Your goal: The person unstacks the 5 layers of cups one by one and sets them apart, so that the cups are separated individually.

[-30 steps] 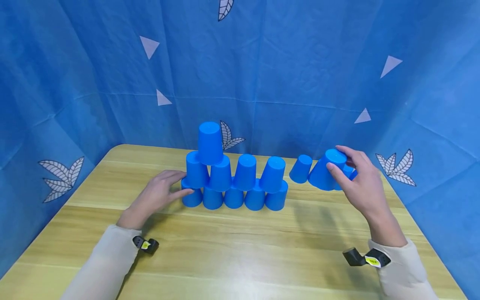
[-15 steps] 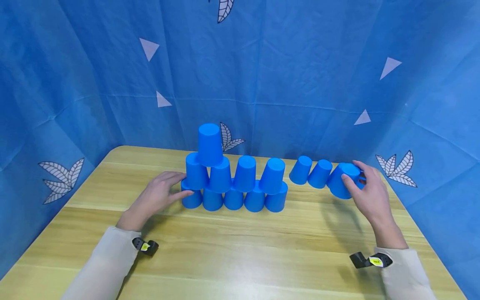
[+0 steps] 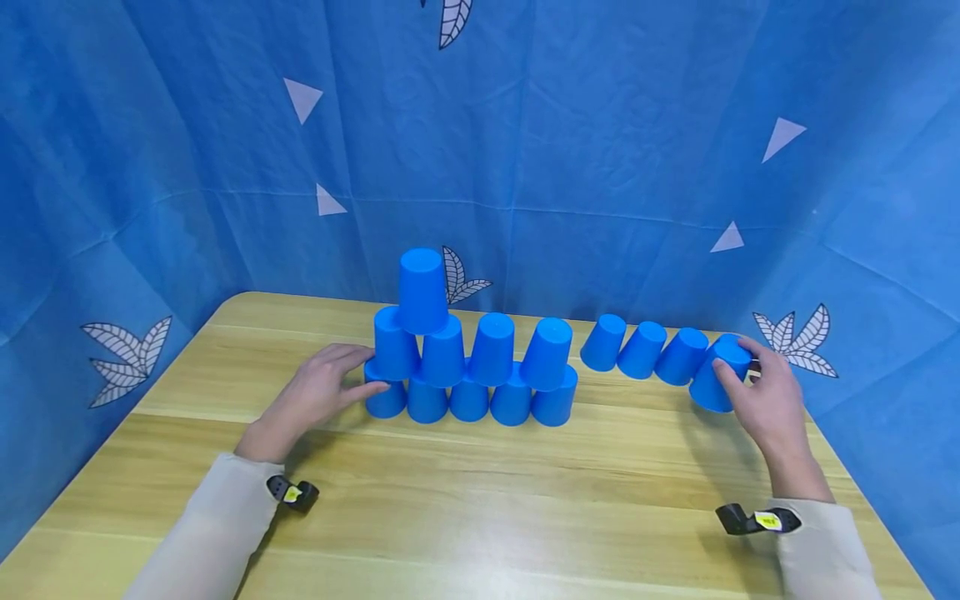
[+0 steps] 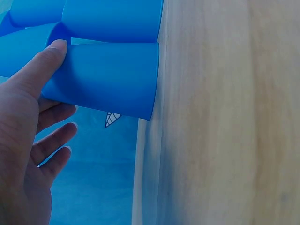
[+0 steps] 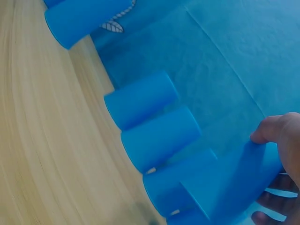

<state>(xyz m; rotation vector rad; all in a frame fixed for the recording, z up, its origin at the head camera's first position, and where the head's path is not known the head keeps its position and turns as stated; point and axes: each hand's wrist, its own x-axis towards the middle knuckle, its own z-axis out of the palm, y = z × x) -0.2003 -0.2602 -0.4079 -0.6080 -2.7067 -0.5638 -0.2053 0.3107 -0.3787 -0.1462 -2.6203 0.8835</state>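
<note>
In the head view my left hand (image 3: 318, 385) holds the lower left end cup (image 3: 386, 402) of a pyramid of upside-down blue cups. Its thumb lies on the near side of that cup (image 4: 112, 77) in the left wrist view, with the index finger behind and the other fingers loose. My right hand (image 3: 774, 404) grips another upside-down blue cup (image 3: 714, 385) near its closed end, thumb in front. That cup overlaps one behind it in the right wrist view. A single cup (image 3: 422, 292) crowns the pyramid at its left, above a middle row including a right end cup (image 3: 546, 357).
Several upside-down cups stand in a row at the back right, starting with a leftmost cup (image 3: 603, 343). The wooden table (image 3: 480, 508) ends at a blue patterned curtain (image 3: 585, 150). Wrist cameras sit on both sleeves.
My right hand has carried its cup rightward and slightly nearer along the front of the back row, uncovering cups there. The left hand and the pyramid have stayed put.
</note>
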